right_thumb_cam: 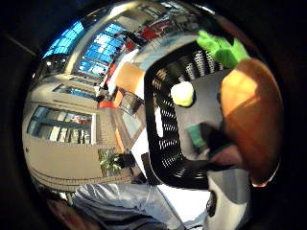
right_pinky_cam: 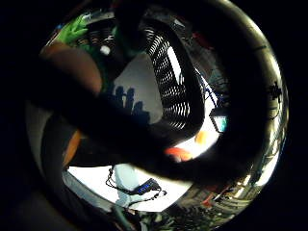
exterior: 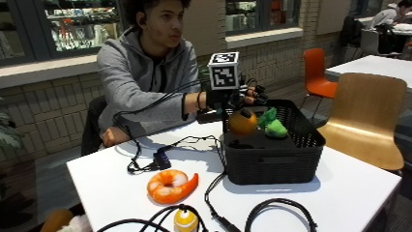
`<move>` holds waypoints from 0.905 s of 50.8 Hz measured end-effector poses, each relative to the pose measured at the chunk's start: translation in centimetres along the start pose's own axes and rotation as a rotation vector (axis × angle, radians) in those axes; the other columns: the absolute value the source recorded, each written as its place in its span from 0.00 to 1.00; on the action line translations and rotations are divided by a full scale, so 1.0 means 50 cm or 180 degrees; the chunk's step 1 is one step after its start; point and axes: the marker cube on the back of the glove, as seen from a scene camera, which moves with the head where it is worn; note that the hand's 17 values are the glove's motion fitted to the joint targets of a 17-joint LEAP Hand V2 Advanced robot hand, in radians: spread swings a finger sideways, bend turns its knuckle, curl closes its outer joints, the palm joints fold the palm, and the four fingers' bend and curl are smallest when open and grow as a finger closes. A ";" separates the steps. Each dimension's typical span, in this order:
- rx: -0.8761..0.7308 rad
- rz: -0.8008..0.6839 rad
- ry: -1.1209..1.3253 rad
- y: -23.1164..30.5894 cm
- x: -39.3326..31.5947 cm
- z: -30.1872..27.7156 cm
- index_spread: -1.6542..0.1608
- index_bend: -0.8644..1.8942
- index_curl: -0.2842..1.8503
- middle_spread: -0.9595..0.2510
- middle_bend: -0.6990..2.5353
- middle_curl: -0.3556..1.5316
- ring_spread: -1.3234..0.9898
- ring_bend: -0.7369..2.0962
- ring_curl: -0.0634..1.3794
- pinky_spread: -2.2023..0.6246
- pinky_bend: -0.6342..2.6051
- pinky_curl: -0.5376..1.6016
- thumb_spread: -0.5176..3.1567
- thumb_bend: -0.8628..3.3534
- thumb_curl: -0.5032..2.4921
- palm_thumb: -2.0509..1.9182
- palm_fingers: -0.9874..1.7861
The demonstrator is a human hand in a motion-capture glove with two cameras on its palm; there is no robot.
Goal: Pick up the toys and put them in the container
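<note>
An orange plush carrot toy with green leaves [exterior: 244, 122] is grasped by the gloved right hand [exterior: 227, 98] over the black slotted plastic basket [exterior: 273, 157], centre frame

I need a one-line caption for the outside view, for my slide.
Gloved right hand holds a plush carrot over the black basket; a plush shrimp waits on the table.

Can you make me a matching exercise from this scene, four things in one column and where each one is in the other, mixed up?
Things:
1. carrot toy
2. shrimp toy
3. black basket
4. yellow toy

Places:
A. at the table's near edge
B. on the table, right of the shrimp
C. held over the basket by the gloved right hand
D. on the table, left of the basket

Pairs: 1-C, 2-D, 3-B, 4-A
</note>
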 end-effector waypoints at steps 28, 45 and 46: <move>0.0286 0.0390 0.0051 0.177 0.173 -0.064 0.74 0.36 0.35 0.84 0.27 0.48 0.56 0.32 0.32 0.80 0.51 0.42 0.48 0.20 0.32 0.55 0.30; 0.0075 0.1297 0.0002 0.371 0.412 -0.015 0.74 0.37 0.31 0.84 0.27 0.44 0.56 0.33 0.31 0.81 0.50 0.41 0.49 0.20 0.30 0.56 0.34; 0.0050 0.1326 -0.0017 0.377 0.423 -0.008 0.74 0.37 0.31 0.84 0.27 0.44 0.56 0.33 0.31 0.81 0.50 0.41 0.49 0.20 0.30 0.56 0.33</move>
